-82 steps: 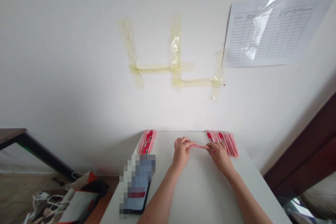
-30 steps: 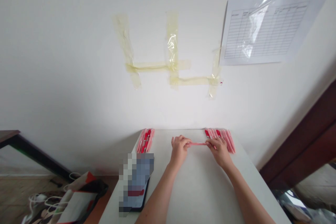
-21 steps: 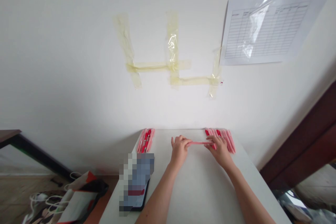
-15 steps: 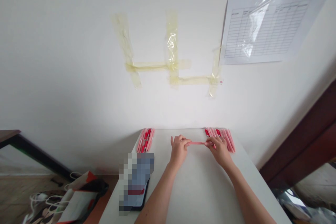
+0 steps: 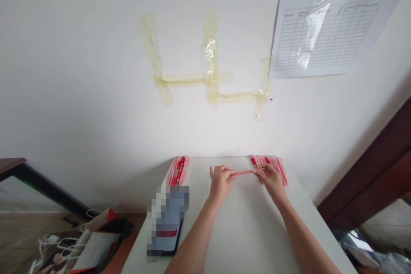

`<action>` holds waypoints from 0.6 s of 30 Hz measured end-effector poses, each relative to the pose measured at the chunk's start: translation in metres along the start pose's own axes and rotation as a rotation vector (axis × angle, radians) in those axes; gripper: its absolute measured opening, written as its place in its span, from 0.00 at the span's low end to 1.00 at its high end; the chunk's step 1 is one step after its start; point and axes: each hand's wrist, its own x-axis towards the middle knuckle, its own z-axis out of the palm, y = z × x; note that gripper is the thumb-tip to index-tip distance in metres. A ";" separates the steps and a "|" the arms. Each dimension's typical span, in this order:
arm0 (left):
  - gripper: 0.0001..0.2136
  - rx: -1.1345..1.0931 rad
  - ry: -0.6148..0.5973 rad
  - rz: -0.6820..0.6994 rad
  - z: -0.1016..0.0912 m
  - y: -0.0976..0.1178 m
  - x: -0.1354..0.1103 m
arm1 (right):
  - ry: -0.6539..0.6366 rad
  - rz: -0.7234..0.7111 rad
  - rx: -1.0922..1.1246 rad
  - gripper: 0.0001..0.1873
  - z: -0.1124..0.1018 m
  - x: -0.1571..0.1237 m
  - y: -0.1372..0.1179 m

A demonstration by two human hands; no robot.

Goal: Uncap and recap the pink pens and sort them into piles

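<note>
A thin pink pen (image 5: 245, 172) is held level between my two hands above the white table (image 5: 244, 231). My left hand (image 5: 221, 182) pinches its left end, fingers closed. My right hand (image 5: 272, 179) grips its right end, fingers curled. Right behind my right hand lies a row of several pink and red pens (image 5: 276, 168) at the table's far right. A smaller bunch of pink and red pens (image 5: 179, 170) lies at the far left corner.
A dark tablet (image 5: 167, 224), partly blurred out, lies on the table's left edge. The wall behind carries strips of yellowed tape (image 5: 210, 79) and a taped printed sheet (image 5: 330, 34). Bags and cables (image 5: 77, 244) sit on the floor at the left; dark wooden furniture (image 5: 375, 180) is at the right.
Both hands kept hold of the pink pen and barely shifted. The pen's right end has risen slightly, and the camera view moved a little.
</note>
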 end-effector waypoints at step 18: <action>0.12 0.154 -0.141 -0.067 0.011 -0.006 -0.007 | -0.047 0.218 1.139 0.09 -0.022 0.007 -0.009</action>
